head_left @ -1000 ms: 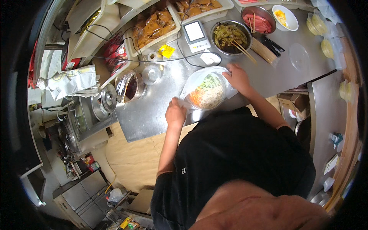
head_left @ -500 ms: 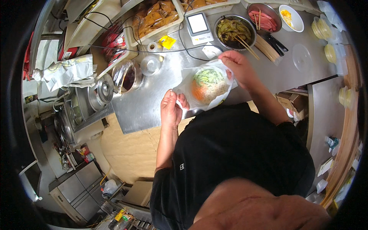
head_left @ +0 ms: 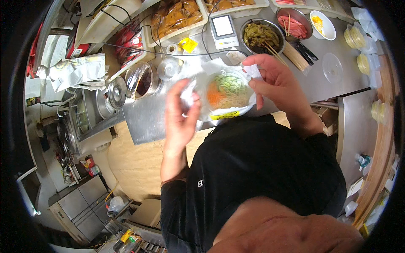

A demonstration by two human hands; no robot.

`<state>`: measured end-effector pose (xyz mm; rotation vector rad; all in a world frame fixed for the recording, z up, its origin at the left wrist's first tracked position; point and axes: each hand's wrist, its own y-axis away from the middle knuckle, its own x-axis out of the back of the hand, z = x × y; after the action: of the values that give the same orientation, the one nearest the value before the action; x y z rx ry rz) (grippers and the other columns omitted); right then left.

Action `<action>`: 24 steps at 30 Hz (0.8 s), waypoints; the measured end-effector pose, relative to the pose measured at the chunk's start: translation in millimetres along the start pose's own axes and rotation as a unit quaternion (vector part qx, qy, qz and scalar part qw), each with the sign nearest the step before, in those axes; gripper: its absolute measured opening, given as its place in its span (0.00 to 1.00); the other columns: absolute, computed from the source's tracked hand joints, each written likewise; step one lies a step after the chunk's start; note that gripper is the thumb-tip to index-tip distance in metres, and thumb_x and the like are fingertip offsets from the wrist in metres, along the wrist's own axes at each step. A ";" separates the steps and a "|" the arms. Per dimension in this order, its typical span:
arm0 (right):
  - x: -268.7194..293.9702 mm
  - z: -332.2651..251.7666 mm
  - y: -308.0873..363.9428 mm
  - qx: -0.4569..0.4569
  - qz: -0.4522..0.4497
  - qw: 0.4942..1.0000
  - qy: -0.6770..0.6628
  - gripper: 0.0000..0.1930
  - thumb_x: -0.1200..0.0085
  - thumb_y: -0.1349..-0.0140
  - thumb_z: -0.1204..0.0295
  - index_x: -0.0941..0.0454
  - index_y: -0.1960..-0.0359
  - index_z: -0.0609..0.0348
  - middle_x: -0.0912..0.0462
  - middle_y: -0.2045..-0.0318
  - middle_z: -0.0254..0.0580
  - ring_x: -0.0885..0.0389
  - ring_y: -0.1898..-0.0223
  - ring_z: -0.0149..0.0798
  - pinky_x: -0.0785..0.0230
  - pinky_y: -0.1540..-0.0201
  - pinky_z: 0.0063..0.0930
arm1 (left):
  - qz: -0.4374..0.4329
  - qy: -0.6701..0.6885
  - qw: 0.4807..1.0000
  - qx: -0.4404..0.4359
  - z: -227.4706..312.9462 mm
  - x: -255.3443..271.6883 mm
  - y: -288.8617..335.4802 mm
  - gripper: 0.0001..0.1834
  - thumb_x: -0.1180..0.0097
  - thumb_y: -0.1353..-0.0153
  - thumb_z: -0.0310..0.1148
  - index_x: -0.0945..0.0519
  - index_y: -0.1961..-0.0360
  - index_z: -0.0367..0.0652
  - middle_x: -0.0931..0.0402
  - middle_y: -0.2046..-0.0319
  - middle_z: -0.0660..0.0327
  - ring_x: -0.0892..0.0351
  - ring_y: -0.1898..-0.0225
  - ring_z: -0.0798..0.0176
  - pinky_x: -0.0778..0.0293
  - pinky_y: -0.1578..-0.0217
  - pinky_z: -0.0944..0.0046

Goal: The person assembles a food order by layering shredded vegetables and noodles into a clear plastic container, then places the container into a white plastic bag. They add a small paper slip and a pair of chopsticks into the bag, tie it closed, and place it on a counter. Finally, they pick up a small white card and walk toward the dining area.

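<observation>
The left hand (head_left: 182, 110) and right hand (head_left: 275, 79) are pinching the bag (head_left: 202, 69) around the bowl (head_left: 227, 93) (noodles, carrot, cucumber). The left grip is blurred, probably pinching.

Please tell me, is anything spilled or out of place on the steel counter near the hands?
Nothing looks spilled. The left hand and right hand hold the plastic bag around the bowl of shredded vegetables; the counter beside it is dry.

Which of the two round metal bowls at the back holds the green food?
The left metal bowl, beside the small scale, holds green vegetables; the right metal bowl holds pink strips.
</observation>
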<state>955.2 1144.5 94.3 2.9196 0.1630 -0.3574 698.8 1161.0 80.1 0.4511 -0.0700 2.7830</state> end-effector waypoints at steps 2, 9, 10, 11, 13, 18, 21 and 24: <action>2.6 8.1 3.2 -0.045 0.001 0.996 0.077 0.18 0.52 0.45 0.84 0.30 0.51 0.60 0.24 0.66 0.36 0.28 0.74 0.22 0.37 0.82 0.16 | -0.147 -0.149 0.978 0.024 -8.0 -15.6 4.7 0.24 0.47 0.41 0.21 0.32 0.43 0.45 0.27 0.52 0.57 0.25 0.57 0.64 0.27 0.59 0.66; 17.3 3.5 13.0 0.211 -0.074 0.923 0.312 0.08 0.49 0.46 0.82 0.23 0.64 0.60 0.26 0.73 0.40 0.27 0.72 0.37 0.38 0.70 0.26 | -0.347 -0.046 0.928 -0.131 1.3 10.1 9.3 0.18 0.42 0.44 0.27 0.25 0.50 0.42 0.22 0.63 0.54 0.21 0.65 0.51 0.26 0.63 0.60; 17.4 0.0 8.7 0.224 -0.074 0.915 0.328 0.08 0.49 0.45 0.81 0.23 0.63 0.60 0.26 0.72 0.41 0.27 0.71 0.38 0.37 0.70 0.27 | -0.350 -0.014 0.927 -0.130 5.2 20.4 4.1 0.19 0.40 0.45 0.26 0.25 0.51 0.39 0.22 0.63 0.54 0.21 0.65 0.53 0.27 0.64 0.62; 17.4 -3.9 3.8 0.245 -0.068 0.904 0.344 0.08 0.49 0.45 0.81 0.23 0.63 0.60 0.25 0.72 0.41 0.26 0.71 0.38 0.36 0.70 0.28 | -0.268 0.028 0.951 -0.150 7.0 21.5 -0.4 0.17 0.41 0.45 0.26 0.24 0.53 0.34 0.21 0.65 0.55 0.24 0.70 0.66 0.29 0.67 0.68; 12.0 -8.8 -12.3 0.301 -0.021 0.869 0.394 0.08 0.50 0.44 0.80 0.24 0.63 0.61 0.23 0.68 0.43 0.23 0.69 0.43 0.32 0.68 0.31 | -0.154 0.042 0.983 -0.091 13.0 26.3 -5.4 0.18 0.41 0.44 0.25 0.26 0.52 0.33 0.22 0.66 0.56 0.26 0.72 0.68 0.30 0.70 0.69; 4.5 -27.6 -27.4 0.341 -0.061 0.869 0.352 0.09 0.50 0.44 0.78 0.25 0.60 0.59 0.23 0.67 0.43 0.23 0.66 0.47 0.30 0.65 0.34 | -0.074 0.122 0.987 -0.078 26.6 32.3 6.8 0.13 0.44 0.42 0.22 0.26 0.56 0.29 0.23 0.70 0.53 0.24 0.72 0.64 0.26 0.70 0.67; 9.5 -28.4 -34.0 0.370 -0.072 0.855 0.357 0.11 0.49 0.43 0.71 0.25 0.59 0.57 0.21 0.63 0.43 0.21 0.65 0.49 0.28 0.64 0.39 | -0.105 0.123 0.981 -0.110 23.5 30.8 15.3 0.13 0.45 0.40 0.25 0.27 0.56 0.29 0.22 0.72 0.49 0.22 0.74 0.60 0.24 0.70 0.63; 47.7 -15.4 -53.0 0.350 0.024 0.796 0.494 0.14 0.48 0.40 0.65 0.24 0.54 0.55 0.20 0.64 0.45 0.21 0.63 0.48 0.28 0.62 0.38 | -0.114 0.118 0.984 -0.070 13.3 23.4 12.2 0.15 0.44 0.40 0.26 0.28 0.53 0.30 0.21 0.68 0.47 0.20 0.70 0.60 0.24 0.65 0.61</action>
<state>997.7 1203.4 87.5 3.4349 0.1031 1.4603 677.8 1155.3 100.1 0.0858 -0.1477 2.5644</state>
